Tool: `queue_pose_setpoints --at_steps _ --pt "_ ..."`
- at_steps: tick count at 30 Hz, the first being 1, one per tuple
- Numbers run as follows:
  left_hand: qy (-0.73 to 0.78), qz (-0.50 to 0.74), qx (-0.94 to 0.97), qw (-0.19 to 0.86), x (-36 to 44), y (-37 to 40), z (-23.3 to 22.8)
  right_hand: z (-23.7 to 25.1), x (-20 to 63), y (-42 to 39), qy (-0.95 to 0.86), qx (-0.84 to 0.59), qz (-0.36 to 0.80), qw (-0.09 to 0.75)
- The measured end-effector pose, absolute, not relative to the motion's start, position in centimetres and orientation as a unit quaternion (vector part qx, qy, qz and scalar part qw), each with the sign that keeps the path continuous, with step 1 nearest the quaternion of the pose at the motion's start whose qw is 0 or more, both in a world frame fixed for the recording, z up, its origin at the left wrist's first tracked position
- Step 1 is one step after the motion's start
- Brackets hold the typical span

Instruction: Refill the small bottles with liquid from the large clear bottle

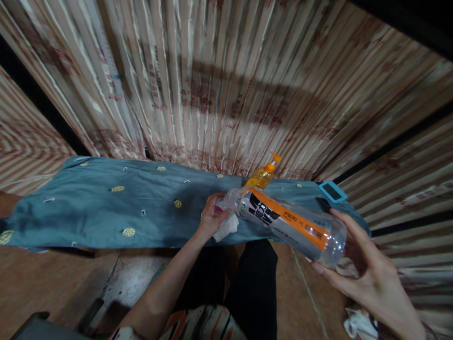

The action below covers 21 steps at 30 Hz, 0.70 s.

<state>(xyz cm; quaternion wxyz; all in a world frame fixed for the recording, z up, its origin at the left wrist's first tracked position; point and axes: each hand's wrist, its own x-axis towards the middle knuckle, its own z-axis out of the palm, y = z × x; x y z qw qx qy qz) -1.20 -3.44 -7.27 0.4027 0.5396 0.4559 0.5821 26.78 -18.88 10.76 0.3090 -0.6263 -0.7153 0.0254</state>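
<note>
Gripping a white tissue [226,227], your left hand [211,216] presses it against the neck of the plastic bottle [288,222]. The bottle lies tilted between both hands, over the blue cloth [106,208]. Your right hand [368,269] cups its base; a soap dispenser [264,174] stands just beyond.

Plastic bottle [290,222] between both hands [368,269]

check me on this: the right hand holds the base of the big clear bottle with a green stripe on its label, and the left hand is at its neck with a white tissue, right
Not quite: the head view shows the stripe on the bottle is orange, not green. The rest holds: the right hand holds its base, and the left hand is at its neck with a white tissue.
</note>
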Motion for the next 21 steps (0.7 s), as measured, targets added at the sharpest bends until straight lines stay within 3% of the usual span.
queue_pose_setpoints --at_steps 7,21 --pt "0.448 0.585 0.541 0.405 -1.14 -3.44 -7.36 10.79 27.26 -18.95 -0.722 -0.609 0.072 0.320" --pt "0.436 0.589 0.544 0.408 -1.18 -3.38 -7.50 11.56 26.40 -18.64 -0.734 -0.598 0.049 0.320"
